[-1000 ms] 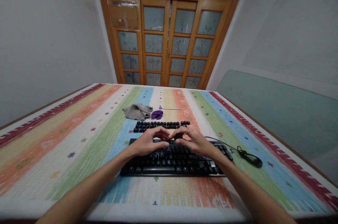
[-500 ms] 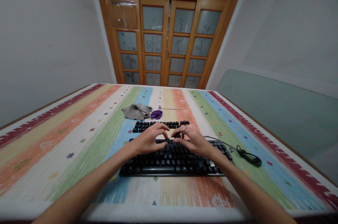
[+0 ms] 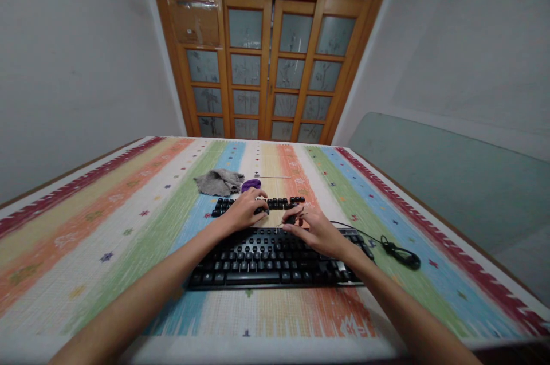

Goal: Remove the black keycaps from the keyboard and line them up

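A black keyboard (image 3: pixel 253 279) lies in front of me; its upper rows show bare key mounts, while its lower rows have keycaps. Just beyond its back edge my left hand (image 3: pixel 246 211) pinches a small black keycap (image 3: pixel 263 211) by the loose keycaps (image 3: pixel 281 203) lined up there. Whether that keycap touches the cloth I cannot tell. Over the keyboard's back edge my right hand (image 3: pixel 313 228) is closed on a keycap puller (image 3: pixel 289 219), with a black handle and thin wire ends pointing left and down. The fingers hide part of it.
Behind the loose keycaps lie a grey cloth (image 3: pixel 218 181), a purple cloth (image 3: pixel 250 184) and a thin rod-like tool (image 3: pixel 275 177). The keyboard's bundled cable (image 3: pixel 404 256) rests at the right. A striped tablecloth (image 3: pixel 150 239) covers the table.
My left hand has moved away from the puller's wire tips, up and left to the loose keycaps, carrying the keycap. The right hand stays nearly in place with the puller.
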`<action>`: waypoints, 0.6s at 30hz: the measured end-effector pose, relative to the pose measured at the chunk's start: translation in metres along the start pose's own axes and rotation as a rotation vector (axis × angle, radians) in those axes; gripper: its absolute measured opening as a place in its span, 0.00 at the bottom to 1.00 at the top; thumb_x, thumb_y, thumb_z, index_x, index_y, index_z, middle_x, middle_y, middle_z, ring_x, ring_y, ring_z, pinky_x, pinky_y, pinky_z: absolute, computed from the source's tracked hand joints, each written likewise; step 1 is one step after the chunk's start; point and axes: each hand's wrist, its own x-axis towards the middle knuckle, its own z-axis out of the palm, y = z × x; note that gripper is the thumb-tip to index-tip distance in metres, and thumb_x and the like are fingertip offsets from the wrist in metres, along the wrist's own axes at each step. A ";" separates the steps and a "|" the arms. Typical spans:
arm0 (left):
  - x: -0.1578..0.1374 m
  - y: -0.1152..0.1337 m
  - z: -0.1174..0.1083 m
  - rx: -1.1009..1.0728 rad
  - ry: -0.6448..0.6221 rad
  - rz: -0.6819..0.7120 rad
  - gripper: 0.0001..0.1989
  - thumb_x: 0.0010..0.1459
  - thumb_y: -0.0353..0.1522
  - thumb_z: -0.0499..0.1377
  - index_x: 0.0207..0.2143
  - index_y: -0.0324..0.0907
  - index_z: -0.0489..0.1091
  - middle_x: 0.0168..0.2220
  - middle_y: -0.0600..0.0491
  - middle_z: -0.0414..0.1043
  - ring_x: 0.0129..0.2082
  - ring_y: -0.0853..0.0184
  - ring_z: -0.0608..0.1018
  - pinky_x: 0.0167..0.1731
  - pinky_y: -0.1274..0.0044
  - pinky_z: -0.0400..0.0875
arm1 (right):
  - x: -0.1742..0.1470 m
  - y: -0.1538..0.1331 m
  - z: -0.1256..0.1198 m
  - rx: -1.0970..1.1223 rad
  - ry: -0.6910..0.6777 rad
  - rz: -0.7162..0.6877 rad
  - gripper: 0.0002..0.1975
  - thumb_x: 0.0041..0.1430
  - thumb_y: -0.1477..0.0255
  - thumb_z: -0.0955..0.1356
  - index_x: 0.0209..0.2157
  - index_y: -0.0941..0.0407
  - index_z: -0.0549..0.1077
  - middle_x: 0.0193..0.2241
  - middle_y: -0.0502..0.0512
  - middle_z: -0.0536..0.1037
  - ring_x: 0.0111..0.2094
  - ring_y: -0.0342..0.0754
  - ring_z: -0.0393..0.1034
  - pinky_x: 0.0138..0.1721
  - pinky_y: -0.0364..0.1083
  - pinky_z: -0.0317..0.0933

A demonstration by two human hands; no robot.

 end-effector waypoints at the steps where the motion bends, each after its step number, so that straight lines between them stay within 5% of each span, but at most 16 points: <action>1: 0.001 -0.003 0.003 0.011 -0.006 -0.002 0.04 0.57 0.29 0.61 0.36 0.42 0.75 0.47 0.47 0.68 0.48 0.57 0.69 0.50 0.63 0.66 | -0.001 0.000 0.000 0.005 0.000 -0.002 0.10 0.66 0.65 0.65 0.40 0.57 0.74 0.37 0.57 0.78 0.37 0.48 0.70 0.38 0.46 0.64; 18: 0.002 -0.015 0.013 0.072 -0.031 0.010 0.03 0.55 0.29 0.61 0.33 0.41 0.75 0.45 0.48 0.70 0.46 0.58 0.70 0.48 0.66 0.68 | -0.005 -0.001 -0.003 0.053 -0.030 0.003 0.10 0.65 0.66 0.66 0.39 0.57 0.73 0.37 0.57 0.78 0.38 0.49 0.72 0.39 0.47 0.65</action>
